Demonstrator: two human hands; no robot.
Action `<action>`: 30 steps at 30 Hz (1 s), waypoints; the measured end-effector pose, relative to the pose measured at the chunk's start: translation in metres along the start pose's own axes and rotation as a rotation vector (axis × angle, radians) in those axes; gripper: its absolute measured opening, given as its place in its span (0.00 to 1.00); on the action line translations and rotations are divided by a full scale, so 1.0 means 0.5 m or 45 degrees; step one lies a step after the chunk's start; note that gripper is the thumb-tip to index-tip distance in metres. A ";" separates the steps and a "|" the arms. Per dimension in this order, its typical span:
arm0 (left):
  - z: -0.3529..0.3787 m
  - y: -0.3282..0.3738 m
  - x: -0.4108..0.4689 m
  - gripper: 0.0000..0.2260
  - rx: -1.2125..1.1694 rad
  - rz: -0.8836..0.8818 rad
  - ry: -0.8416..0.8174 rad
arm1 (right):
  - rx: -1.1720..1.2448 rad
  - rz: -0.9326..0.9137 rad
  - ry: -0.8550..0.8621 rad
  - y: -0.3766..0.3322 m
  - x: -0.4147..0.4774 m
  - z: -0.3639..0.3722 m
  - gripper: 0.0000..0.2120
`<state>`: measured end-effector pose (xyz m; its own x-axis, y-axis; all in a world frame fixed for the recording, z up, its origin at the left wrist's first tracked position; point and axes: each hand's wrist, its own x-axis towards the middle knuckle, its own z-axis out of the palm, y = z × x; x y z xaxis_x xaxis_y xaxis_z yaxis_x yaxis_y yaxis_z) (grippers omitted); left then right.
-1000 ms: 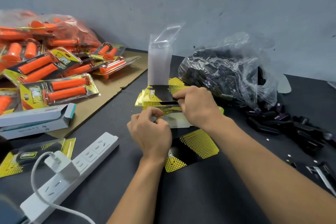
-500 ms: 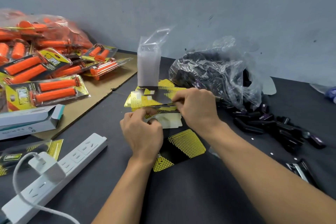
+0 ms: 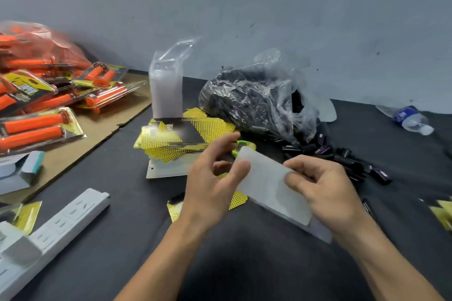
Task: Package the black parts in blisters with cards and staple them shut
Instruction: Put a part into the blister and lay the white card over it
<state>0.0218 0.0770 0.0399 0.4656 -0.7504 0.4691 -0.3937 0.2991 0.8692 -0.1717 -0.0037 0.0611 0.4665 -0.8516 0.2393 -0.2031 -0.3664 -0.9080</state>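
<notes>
Both my grips have left the card stack (image 3: 176,138) since a moment ago: the right grip (image 3: 325,190) pinches a clear blister (image 3: 266,178) above the counter (image 3: 146,227), the left grip (image 3: 215,186), loosely spread, thumbs its end, loose black parts (image 3: 342,161) and their bag (image 3: 256,100) behind.

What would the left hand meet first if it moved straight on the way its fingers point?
Probably the clear blister held by the right hand, whose end lies just ahead of the left hand; the green object sits beyond. Depth is unclear.
</notes>
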 end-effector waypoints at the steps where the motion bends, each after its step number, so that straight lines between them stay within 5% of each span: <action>1: 0.024 0.008 -0.001 0.11 -0.096 -0.118 -0.101 | 0.000 0.064 0.009 0.004 -0.020 -0.020 0.17; 4: 0.090 0.024 -0.008 0.07 -0.256 -0.510 -0.300 | -0.427 0.040 0.189 0.019 -0.066 -0.070 0.17; 7: 0.136 0.036 -0.012 0.14 -0.367 -0.740 -0.338 | -0.862 -0.095 0.038 0.013 -0.104 -0.090 0.33; 9: 0.161 0.040 -0.013 0.14 -0.420 -0.822 -0.369 | -0.895 -0.097 -0.075 0.022 -0.119 -0.100 0.29; 12: 0.187 0.036 -0.003 0.07 -0.462 -0.858 -0.339 | -0.602 0.025 0.053 0.052 -0.124 -0.136 0.21; 15: 0.186 0.013 0.019 0.10 -0.190 -0.564 -0.276 | -0.613 0.099 0.368 0.086 -0.117 -0.188 0.19; 18: 0.197 0.017 0.011 0.21 0.443 -0.056 -0.822 | -0.614 0.219 0.498 0.109 -0.111 -0.227 0.23; 23: 0.223 -0.003 -0.023 0.17 0.699 0.159 -1.146 | -0.620 0.278 0.292 0.123 -0.121 -0.247 0.17; 30: 0.174 -0.042 -0.023 0.18 0.640 0.163 -0.844 | -0.649 0.231 0.023 0.111 -0.131 -0.181 0.20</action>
<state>-0.0441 0.0279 0.0027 -0.1068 -0.9664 0.2336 -0.7909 0.2250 0.5691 -0.2915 -0.0025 0.0260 0.3708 -0.9229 0.1042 -0.6731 -0.3443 -0.6545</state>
